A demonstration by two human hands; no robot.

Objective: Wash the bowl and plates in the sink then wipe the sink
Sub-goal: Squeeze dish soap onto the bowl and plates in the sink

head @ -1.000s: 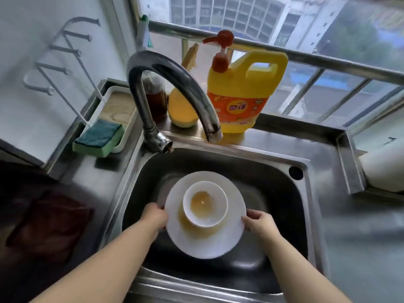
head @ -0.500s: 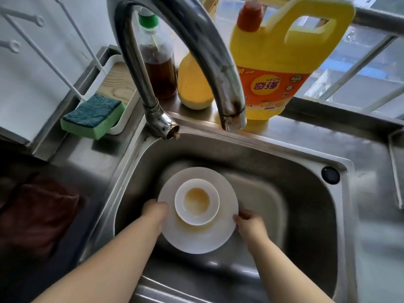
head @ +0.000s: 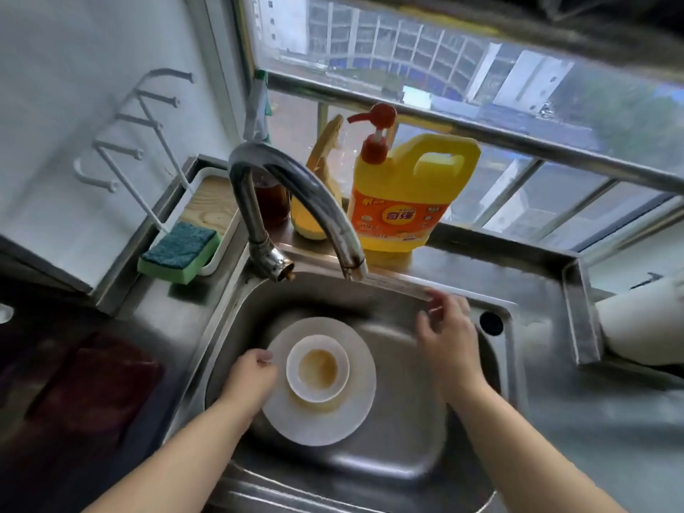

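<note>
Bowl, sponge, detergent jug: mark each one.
bowl (head: 317,368), head view, stained inside bottom.
sponge (head: 180,245), head view, dark green top face.
detergent jug (head: 401,216), head view, orange front label.

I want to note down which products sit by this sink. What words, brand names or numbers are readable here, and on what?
"奇强": large characters in the oval on the orange label of the yellow detergent jug.
Small Latin letters above them on that label: too blurred to read with certainty.
Other small print on that label: unreadable.
Brown bottle behind the faucet: no label text shows.
Green sponge: no text.
</note>
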